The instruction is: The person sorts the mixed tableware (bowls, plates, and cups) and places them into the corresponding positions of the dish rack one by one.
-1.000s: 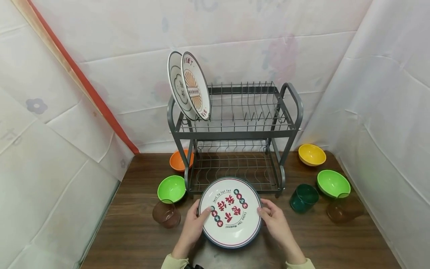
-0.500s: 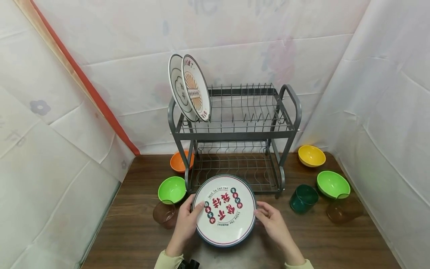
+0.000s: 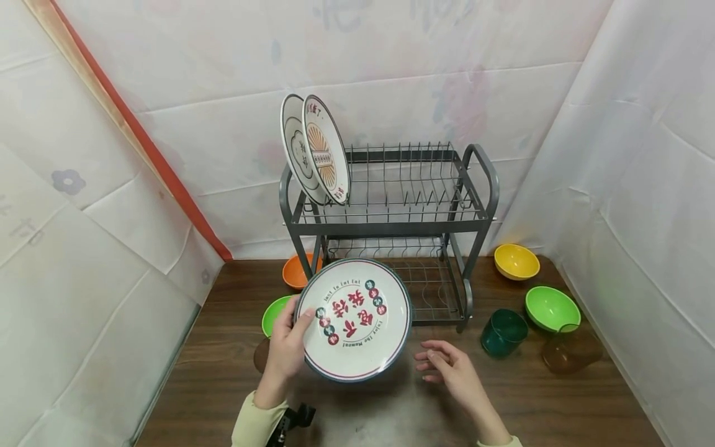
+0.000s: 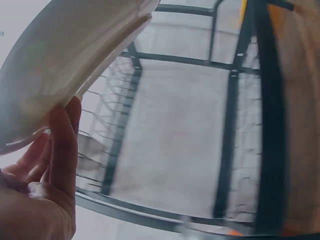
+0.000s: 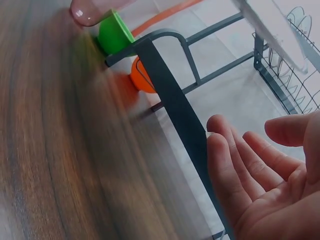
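Nearest me, the left hand (image 3: 286,349) has the red-lettered white plate (image 3: 353,320) pinched at its left rim, thumb on the printed face, fingers underneath. Right hand (image 3: 451,370) is off it, just beside the right edge, fingers loosely bent, thumb apart from them, holding nothing. Plate's in the air over the wooden table (image 3: 206,372), in front of the two-tier metal dish rack (image 3: 385,229). Looks like glazed ceramic, so I'd call it stiff, moderately heavy, slick on the face, chip-prone at the edge. One-sided hold probably lets the free side dip; I'd want fingers spread well under, thumb over the rim, or the right hand added opposite. Flat glossy middle gives me nothing to grab. Beyond, the teal tumbler (image 3: 504,333) stands right of the rack, yellow bowl (image 3: 516,262) farther back; orange-sunburst plate (image 3: 326,155) and grey-patterned plate (image 3: 295,146) stand tilted in the upper tier's left end.
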A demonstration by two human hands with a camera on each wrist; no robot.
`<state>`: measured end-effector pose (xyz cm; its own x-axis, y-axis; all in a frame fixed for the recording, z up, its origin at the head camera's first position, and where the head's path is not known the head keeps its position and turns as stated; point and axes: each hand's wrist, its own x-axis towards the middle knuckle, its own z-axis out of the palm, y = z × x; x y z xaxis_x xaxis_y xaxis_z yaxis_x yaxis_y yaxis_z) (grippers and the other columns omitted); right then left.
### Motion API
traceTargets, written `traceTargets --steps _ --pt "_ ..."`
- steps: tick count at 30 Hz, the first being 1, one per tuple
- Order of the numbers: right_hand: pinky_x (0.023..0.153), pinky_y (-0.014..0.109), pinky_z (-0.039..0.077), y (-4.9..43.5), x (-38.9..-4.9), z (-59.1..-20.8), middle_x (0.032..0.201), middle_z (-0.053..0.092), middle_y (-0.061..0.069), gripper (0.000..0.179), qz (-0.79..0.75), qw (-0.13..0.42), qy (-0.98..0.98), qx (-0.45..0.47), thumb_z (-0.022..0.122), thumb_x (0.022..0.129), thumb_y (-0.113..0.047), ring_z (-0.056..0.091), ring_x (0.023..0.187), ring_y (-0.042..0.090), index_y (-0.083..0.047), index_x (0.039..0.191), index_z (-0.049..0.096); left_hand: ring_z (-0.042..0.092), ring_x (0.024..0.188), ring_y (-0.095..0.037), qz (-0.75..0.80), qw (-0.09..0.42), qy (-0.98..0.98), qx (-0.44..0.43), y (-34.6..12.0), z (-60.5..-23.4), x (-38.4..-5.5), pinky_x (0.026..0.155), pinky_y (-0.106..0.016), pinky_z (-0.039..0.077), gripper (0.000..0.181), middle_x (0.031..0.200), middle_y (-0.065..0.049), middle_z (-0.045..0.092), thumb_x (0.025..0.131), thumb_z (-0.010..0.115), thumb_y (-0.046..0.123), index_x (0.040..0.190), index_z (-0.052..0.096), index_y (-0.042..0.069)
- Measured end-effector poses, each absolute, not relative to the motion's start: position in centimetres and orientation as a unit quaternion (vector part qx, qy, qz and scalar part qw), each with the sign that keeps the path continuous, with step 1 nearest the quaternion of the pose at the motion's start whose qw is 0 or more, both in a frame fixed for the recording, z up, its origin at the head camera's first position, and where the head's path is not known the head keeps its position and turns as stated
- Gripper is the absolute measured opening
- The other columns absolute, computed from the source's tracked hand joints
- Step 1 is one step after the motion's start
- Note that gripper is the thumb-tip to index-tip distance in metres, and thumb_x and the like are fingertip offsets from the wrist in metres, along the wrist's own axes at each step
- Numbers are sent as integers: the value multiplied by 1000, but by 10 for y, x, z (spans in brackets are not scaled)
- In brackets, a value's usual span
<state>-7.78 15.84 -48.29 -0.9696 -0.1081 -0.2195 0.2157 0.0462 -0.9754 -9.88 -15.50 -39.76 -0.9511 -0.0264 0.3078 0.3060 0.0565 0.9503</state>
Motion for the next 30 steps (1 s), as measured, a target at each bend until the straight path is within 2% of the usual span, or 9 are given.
traceTargets --steps 5,13,18,25,30 --pt "75 40 58 161 -76 -484 112 69 21 33 -694 117 709 39 49 105 -11 69 96 31 9 131 51 68 69 -24 -667 158 -713 -146 -160 -370 -103 56 -35 57 24 94 -20 63 106 47 10 124 56 -1" --pt "76 38 58 170 -75 -491 111 68 24 30 -687 95 718 61 49 105 -9 70 93 29 9 129 54 67 65 -18 -647 243 -697 -190 -163 -339 -108 50 -29 54 23 89 -18 64 104 45 6 119 57 -7" --pt "77 35 57 181 -77 -497 109 70 19 28 -664 76 738 92 49 104 -8 69 94 27 7 126 57 68 68 -18 -659 289 -660 -215 -160 -321 -114 53 -27 55 25 92 -19 64 103 44 4 120 55 -10" --pt "80 35 57 199 -79 -499 113 69 21 30 -646 54 753 116 47 106 -12 68 100 30 7 127 56 69 70 -19 -662 348 -624 -229 -150 -298 -124 57 -26 56 27 96 -20 62 101 43 5 118 51 -15" --pt "81 34 56 208 -79 -500 114 68 21 31 -638 50 759 121 46 107 -13 68 101 29 7 128 56 69 73 -20 -658 386 -606 -225 -141 -284 -133 60 -27 57 27 99 -21 62 99 43 5 117 51 -13"
